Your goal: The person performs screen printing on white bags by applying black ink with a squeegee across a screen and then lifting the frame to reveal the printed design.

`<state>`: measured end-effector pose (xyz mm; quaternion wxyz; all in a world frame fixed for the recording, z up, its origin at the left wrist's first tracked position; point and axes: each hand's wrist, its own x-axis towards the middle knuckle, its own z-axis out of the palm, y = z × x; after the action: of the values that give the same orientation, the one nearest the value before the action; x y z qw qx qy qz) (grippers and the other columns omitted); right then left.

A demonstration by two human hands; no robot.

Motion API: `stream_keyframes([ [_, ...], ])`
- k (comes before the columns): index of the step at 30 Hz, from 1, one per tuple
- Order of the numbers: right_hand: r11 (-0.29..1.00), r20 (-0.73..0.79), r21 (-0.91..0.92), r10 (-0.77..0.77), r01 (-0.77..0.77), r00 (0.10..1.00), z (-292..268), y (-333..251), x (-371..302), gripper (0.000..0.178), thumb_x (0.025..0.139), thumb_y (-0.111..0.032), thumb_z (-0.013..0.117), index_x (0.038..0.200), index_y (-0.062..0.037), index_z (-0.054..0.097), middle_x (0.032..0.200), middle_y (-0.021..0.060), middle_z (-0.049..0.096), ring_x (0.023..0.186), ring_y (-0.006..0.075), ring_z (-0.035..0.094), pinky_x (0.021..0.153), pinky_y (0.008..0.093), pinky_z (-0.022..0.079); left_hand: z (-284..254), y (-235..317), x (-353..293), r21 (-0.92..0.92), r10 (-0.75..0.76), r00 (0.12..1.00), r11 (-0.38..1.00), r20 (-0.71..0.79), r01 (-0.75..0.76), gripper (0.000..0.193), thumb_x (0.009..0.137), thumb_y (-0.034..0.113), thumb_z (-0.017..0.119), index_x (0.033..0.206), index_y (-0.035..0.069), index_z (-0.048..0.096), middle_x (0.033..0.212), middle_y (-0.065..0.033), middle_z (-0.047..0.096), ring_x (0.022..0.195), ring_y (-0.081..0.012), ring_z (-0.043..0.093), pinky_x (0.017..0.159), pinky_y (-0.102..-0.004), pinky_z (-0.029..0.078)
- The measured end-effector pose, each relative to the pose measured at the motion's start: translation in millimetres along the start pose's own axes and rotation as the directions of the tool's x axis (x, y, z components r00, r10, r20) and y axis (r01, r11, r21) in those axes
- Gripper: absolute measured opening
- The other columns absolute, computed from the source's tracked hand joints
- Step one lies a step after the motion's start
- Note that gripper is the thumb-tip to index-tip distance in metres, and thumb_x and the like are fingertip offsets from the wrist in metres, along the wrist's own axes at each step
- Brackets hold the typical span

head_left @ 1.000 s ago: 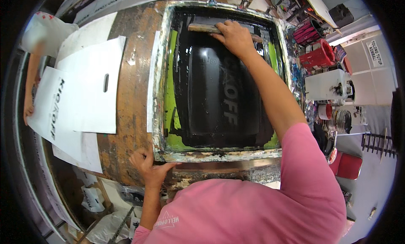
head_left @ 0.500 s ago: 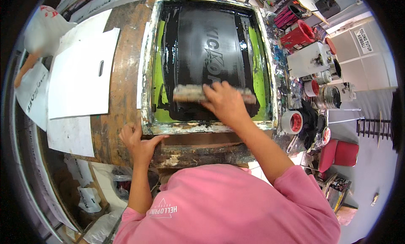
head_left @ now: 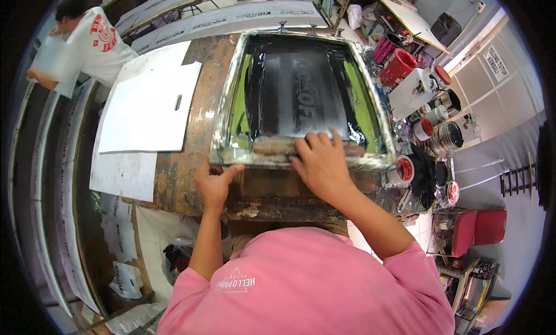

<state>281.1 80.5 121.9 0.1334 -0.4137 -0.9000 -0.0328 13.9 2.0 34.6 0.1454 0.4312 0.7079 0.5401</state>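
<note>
A screen-printing frame [head_left: 219, 139] with paint-crusted edges lies before me, its mesh [head_left: 289, 86] smeared with black ink between green side strips. My right hand [head_left: 325, 161] grips a wooden squeegee [head_left: 272, 147] lying across the near end of the mesh, its thumb by the frame's near rail. At the near left corner, my left hand [head_left: 214, 186] holds the frame's edge, its fingertips partly hidden and its thumb along the rail. The near rail looks blurred and seems raised off the worn wooden table [head_left: 200, 109].
White bags [head_left: 147, 112] with a handle slot are stacked on the left. Ink tubs [head_left: 398, 66], a white jerrycan [head_left: 411, 92] and cans [head_left: 446, 139] crowd the right side. Beyond the left racks a person [head_left: 104, 45] handles a white sheet. A red chair [head_left: 475, 231] stands at right.
My right hand has drawn the squeegee toward me to the near end of the mesh. My left hand has closed on the frame's corner. The view has tilted up, showing the other person and racks.
</note>
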Motion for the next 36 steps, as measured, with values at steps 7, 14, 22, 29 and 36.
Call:
stream_keyframes([
  [7,0.992,-0.517,-0.124,-0.091,0.031,0.851,-87,32,95,0.033,0.096,-0.037,0.064,0.109,-0.0072,0.069,0.1,0.011,0.068,0.098,0.0309,0.066,0.095,0.0528,0.042,18,61,55,-0.469,0.373,0.914,0.785,-0.162,-0.404,0.1,0.088,0.03,0.093,0.166,0.0,0.037,0.133,-0.0095,0.061,0.118,-0.0216,0.059,0.11,-0.0389,0.047],
  [14,0.987,-0.547,-0.151,-0.129,0.055,0.827,-159,47,155,0.042,0.102,-0.042,0.056,0.09,-0.0044,0.069,0.079,0.0124,0.068,0.079,0.0325,0.066,0.087,0.0489,0.046,63,-5,11,0.786,-0.144,0.886,0.54,0.44,-0.303,0.122,0.088,0.094,0.048,0.174,0.01,0.024,0.176,-0.0361,0.012,0.165,-0.0519,0.001,0.121,-0.0802,-0.008],
  [22,0.993,-0.406,-0.093,0.036,-0.08,0.913,-170,66,202,0.055,0.105,-0.044,0.047,0.079,-0.0012,0.069,0.064,0.0114,0.062,0.065,0.0303,0.063,0.099,0.055,0.049,66,-11,5,0.759,-0.152,0.862,0.563,0.483,-0.326,0.133,0.082,0.096,0.053,0.173,0.004,0.021,0.18,-0.0255,0.014,0.167,-0.0464,0.002,0.121,-0.08,-0.012],
  [29,0.98,-0.138,0.133,0.165,-0.147,0.976,-227,57,200,0.06,0.107,-0.044,0.044,0.073,-0.0017,0.07,0.059,0.0084,0.059,0.057,0.0287,0.059,0.092,0.0525,0.054,88,54,56,0.341,0.261,0.91,0.865,0.322,-0.369,0.092,0.088,0.055,0.086,0.152,-0.004,0.057,0.155,-0.0209,0.061,0.158,-0.0457,0.037,0.129,-0.0701,0.012],
  [36,0.992,-0.281,-0.044,0.104,-0.121,0.954,-210,42,192,0.058,0.11,-0.041,0.041,0.064,-0.0094,0.06,0.055,0.0019,0.049,0.051,0.0213,0.045,0.088,0.0498,0.054,72,66,88,-0.061,-0.047,0.996,0.997,-0.073,0.042,0.049,0.101,0.015,0.078,0.144,-0.005,0.066,0.155,-0.0237,0.061,0.148,-0.0391,0.052,0.112,-0.0431,0.052],
])
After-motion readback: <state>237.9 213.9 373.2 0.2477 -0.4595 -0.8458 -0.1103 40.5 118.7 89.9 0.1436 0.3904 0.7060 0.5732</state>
